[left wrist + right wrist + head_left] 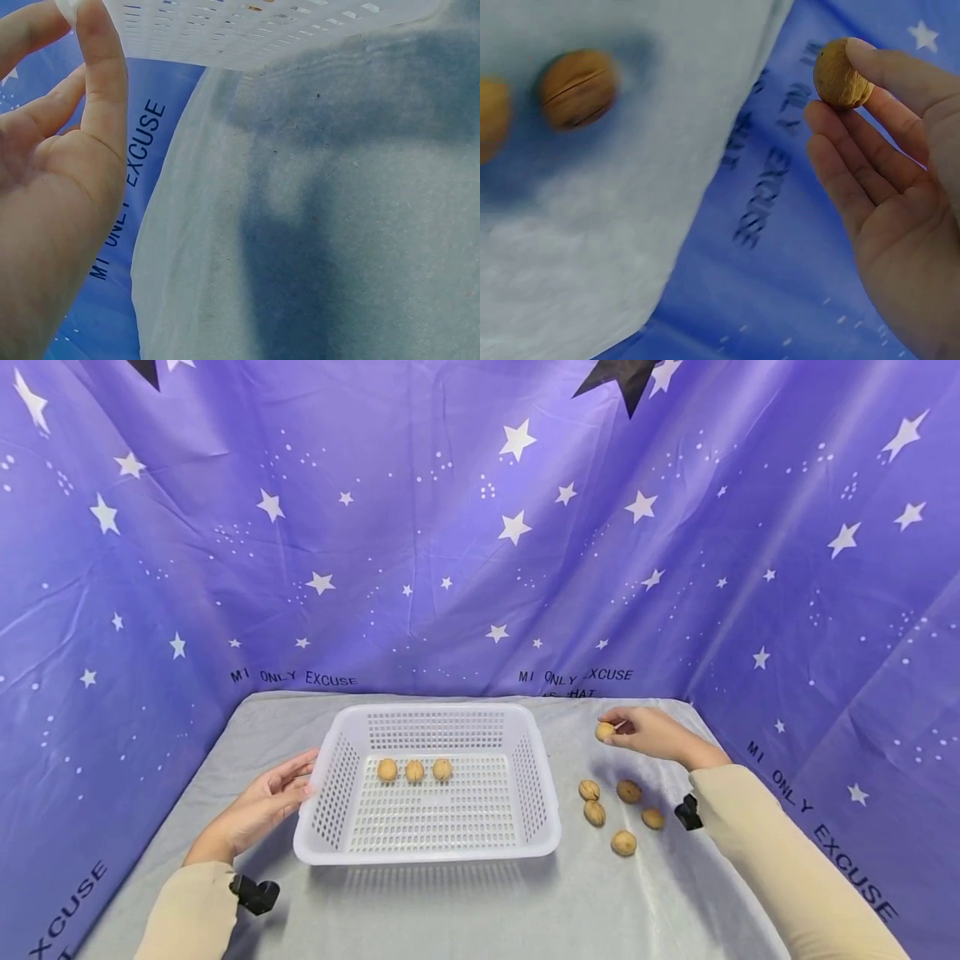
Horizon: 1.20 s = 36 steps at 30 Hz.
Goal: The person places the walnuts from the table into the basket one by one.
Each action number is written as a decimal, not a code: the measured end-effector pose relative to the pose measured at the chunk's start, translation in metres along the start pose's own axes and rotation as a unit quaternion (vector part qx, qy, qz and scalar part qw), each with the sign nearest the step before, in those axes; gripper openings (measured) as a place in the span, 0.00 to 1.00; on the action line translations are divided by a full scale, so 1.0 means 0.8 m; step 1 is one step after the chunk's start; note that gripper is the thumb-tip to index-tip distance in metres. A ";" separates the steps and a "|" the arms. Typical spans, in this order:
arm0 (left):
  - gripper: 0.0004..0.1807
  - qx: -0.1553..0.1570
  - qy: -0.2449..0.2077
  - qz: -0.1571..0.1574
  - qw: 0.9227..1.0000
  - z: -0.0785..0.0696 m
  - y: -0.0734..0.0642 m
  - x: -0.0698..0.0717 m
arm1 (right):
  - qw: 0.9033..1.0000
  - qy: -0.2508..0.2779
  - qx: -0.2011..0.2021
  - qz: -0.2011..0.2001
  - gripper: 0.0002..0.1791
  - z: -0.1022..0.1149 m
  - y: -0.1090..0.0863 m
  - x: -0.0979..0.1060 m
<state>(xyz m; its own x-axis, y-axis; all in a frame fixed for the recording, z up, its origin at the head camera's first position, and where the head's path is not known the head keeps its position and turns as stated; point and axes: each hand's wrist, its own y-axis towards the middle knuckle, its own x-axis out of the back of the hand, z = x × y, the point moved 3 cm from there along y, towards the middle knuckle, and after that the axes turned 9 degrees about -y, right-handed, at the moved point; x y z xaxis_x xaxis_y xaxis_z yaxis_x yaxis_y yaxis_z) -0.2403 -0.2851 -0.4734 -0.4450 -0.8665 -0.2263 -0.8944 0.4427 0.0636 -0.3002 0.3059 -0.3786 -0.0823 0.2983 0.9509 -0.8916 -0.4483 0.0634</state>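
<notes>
A white perforated plastic basket [427, 858] stands on the table, with three walnuts in a row on its floor, the middle walnut [414, 771] among them. At the basket's left side, my left hand [258, 806] pinches the rim between thumb and fingers; the left wrist view shows this grip at its top edge. My right hand [651, 734] holds a walnut [842, 73] between thumb and fingertips, raised to the right of the basket. Nearer than that hand, several loose walnuts lie on the table, one walnut [624, 842] closest to the front.
A grey cloth covers the table [450, 918]. Purple-blue curtains [420, 543] printed with stars and lettering hang behind it and along both sides. Each sleeve has a small black device [255, 894] at the wrist.
</notes>
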 end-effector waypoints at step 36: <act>0.37 -0.004 0.001 0.007 1.000 -0.003 0.000 -0.001 | 0.986 -0.036 0.108 0.125 0.21 0.194 0.153 -0.047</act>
<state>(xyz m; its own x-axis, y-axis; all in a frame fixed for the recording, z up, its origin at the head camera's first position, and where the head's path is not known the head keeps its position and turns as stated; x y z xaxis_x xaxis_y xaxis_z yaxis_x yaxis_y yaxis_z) -0.2398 -0.2848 -0.4713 -0.4571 -0.8609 -0.2235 -0.8886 0.4526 0.0744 -0.3370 0.1094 -0.3597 -0.2488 0.0977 0.9636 -0.7311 -0.6715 -0.1207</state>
